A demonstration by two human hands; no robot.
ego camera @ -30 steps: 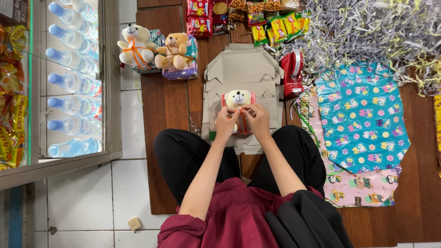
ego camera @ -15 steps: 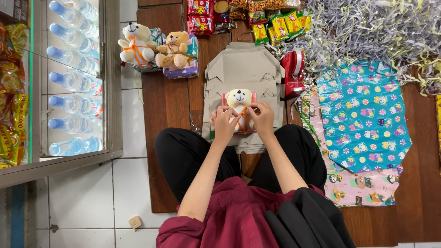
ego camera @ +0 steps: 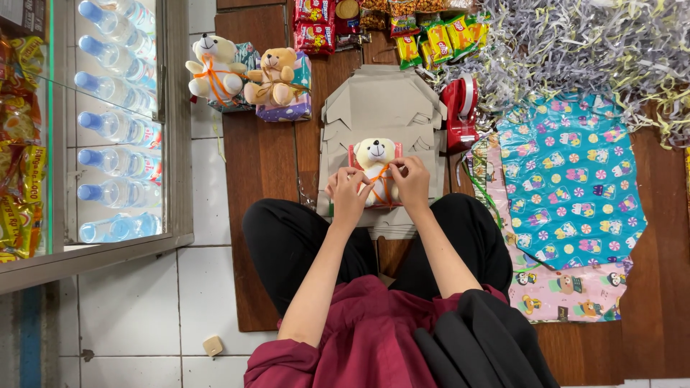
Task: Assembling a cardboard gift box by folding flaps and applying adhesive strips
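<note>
Person was seated on the floor, legs apart. Left hand and right hand were held together over a small cream teddy bear, fingers pinched on the orange ribbon across its body. Bear was propped on a flattened grey cardboard box, between the knees. Red tape dispenser was set just right of the box; patterned wrapping paper spread further right. Two ribboned teddy bears were placed beyond, top left, snack packets and shredded silver filler farthest.
</note>
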